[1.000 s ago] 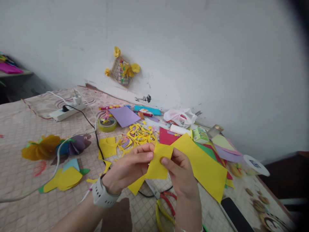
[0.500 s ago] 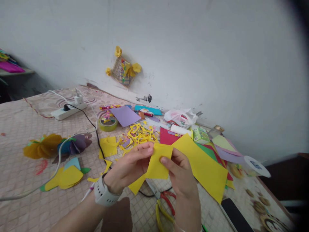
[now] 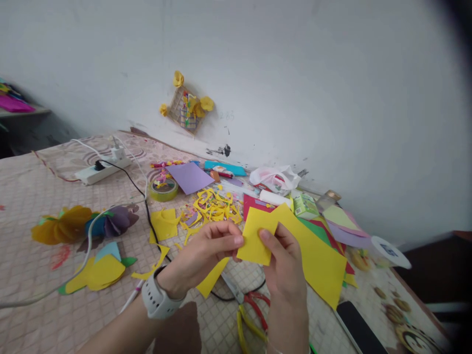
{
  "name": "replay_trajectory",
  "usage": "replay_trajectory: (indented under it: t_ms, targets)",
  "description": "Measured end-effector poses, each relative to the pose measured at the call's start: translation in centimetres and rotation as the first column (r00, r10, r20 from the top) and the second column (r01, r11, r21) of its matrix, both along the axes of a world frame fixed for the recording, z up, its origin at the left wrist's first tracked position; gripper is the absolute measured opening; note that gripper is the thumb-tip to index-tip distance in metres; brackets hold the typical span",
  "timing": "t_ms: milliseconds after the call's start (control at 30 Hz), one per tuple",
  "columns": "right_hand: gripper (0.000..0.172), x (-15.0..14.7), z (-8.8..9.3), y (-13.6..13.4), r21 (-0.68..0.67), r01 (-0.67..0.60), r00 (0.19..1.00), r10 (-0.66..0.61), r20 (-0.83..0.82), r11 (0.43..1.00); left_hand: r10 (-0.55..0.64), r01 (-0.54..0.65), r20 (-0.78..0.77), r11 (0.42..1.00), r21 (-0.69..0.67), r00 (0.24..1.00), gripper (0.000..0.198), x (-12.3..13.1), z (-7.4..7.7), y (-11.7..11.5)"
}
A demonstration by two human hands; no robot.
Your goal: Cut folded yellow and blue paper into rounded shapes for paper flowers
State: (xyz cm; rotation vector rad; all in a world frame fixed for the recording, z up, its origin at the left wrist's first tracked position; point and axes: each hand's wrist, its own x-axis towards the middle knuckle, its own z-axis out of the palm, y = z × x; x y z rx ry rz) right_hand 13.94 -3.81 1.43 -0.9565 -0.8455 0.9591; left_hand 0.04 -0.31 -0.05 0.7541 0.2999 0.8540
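Observation:
A small folded-looking piece of yellow paper [image 3: 257,235] is held up over the table between my two hands. My right hand [image 3: 283,260] grips its right side, thumb flat on the front and fingers hidden behind. At the paper's lower left edge, my left hand [image 3: 217,246] is closed, thumb and fingers pinching there. Below the hands lie scissors [image 3: 254,309] with red and yellow handles, blades pointing up and left. A yellow paper strip [image 3: 213,279] rests beside the blades, and a large yellow sheet [image 3: 320,260] lies behind my right hand.
Yellow paper scraps [image 3: 214,204] are heaped beyond my hands, near a roll of tape [image 3: 162,191] and a purple sheet [image 3: 190,177]. Cables run from a power strip [image 3: 103,171] at the left. Paper flowers [image 3: 66,223] lie nearer, and a phone [image 3: 359,327] sits at the front right.
The yellow paper has turned and moved up and to the right with my right hand. My left thumb has slid from its upper left corner down to the lower left edge.

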Motion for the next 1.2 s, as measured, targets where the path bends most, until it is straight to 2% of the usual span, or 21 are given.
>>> replay_trajectory:
  t_ms: [100,233,333,733,933,1067,1200]
  targets:
    - [0.017,0.1,-0.1,0.1,-0.016,-0.035,0.995,0.033,-0.090,0.999,0.088,-0.082,-0.069,0.993,0.085,0.994,0.016,-0.1,0.2,0.1]
    - [0.016,0.3,-0.2,0.2,-0.025,-0.042,0.996,0.040,-0.078,0.999,0.210,-0.182,-0.146,0.966,0.182,0.967,0.020,0.0,0.4,-0.1]
    - [0.016,0.4,-0.3,0.2,-0.017,-0.033,0.997,0.032,-0.070,0.999,0.255,-0.218,-0.183,0.955,0.200,0.950,0.023,0.1,0.5,-0.2]
    - [0.016,0.5,-0.3,0.4,-0.025,-0.029,0.998,0.028,-0.063,0.999,0.252,-0.203,-0.227,0.955,0.217,0.941,0.024,0.1,0.7,-0.4]
    - [0.015,0.5,-0.3,0.3,-0.055,-0.017,0.998,0.014,-0.058,0.998,0.292,-0.219,-0.276,0.939,0.265,0.916,0.023,0.1,1.1,-0.5]
    - [0.016,0.6,-0.4,0.3,-0.049,-0.005,0.999,0.003,-0.040,0.999,0.344,-0.216,-0.321,0.902,0.374,0.882,0.023,-0.2,1.3,-0.6]
    - [0.013,1.0,-0.9,0.3,-0.006,-0.014,1.000,0.014,-0.004,1.000,0.427,-0.192,-0.361,0.824,0.533,0.829,0.019,-0.4,1.6,-0.9]
